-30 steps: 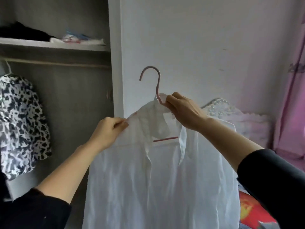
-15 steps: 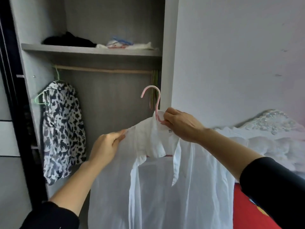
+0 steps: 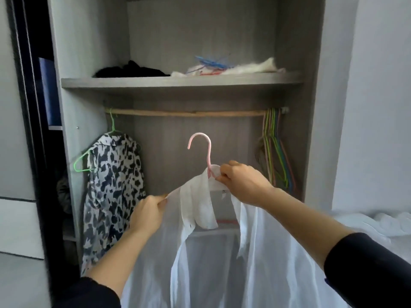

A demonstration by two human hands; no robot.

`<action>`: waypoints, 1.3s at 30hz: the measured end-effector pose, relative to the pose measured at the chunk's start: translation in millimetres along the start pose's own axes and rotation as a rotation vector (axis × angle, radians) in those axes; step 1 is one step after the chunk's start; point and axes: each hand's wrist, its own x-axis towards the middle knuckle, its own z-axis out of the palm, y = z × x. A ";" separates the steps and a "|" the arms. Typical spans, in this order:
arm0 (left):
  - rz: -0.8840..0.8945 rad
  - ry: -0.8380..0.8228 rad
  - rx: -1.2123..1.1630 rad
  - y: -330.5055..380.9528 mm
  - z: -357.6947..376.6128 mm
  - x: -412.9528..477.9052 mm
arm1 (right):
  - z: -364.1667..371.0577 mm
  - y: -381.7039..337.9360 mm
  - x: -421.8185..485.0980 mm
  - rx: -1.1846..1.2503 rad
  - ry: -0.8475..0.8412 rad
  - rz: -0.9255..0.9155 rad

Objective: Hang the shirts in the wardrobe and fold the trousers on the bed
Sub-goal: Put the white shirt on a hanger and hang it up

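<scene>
Before the wardrobe (image 3: 89,52), the white shirt (image 3: 266,263) sits on a pink hanger (image 3: 209,150), hook below the rail (image 3: 189,113) at 12 o'clock, not yet hung. Right hand (image 3: 243,183) grips the hanger neck; left hand (image 3: 145,215) pinches the shirt's shoulder. Patterned shirt (image 3: 113,178) hangs at 9 o'clock; trousers unseen.

One rail (image 3: 189,112). Two shirts: the white shirt (image 3: 222,263) below its middle, the patterned shirt (image 3: 113,185) at its left end. Two hangers in use: the pink hanger (image 3: 208,152) and the green hanger (image 3: 81,162). At the rail's right end hang empty hangers (image 3: 275,156), too bunched to count. One shelf (image 3: 178,82) above the rail bears two heaps, the dark heap (image 3: 131,71) and the white heap (image 3: 244,68). Two hands below the rail: left hand (image 3: 146,213), right hand (image 3: 242,182).
</scene>
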 end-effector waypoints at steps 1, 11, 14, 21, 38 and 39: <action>-0.047 -0.024 -0.008 -1.5 -0.3 18.1 | 5.1 -3.5 16.9 0.031 -0.010 0.022; 0.034 -0.203 -0.059 -30.8 -19.9 156.9 | 54.2 -48.5 163.1 -0.080 -0.003 0.096; 0.094 -0.193 -0.016 -49.6 -25.3 201.1 | 66.9 -60.1 202.0 -0.135 0.014 0.128; 0.274 0.050 0.127 -83.0 -58.9 309.0 | 77.4 -80.6 297.0 -0.185 0.139 0.211; 0.425 0.296 0.227 -140.5 -120.1 456.1 | 131.3 -139.8 434.8 -0.057 0.094 0.199; 0.423 0.294 0.206 -140.6 -122.8 456.9 | 135.9 -143.9 438.0 -0.008 0.080 0.205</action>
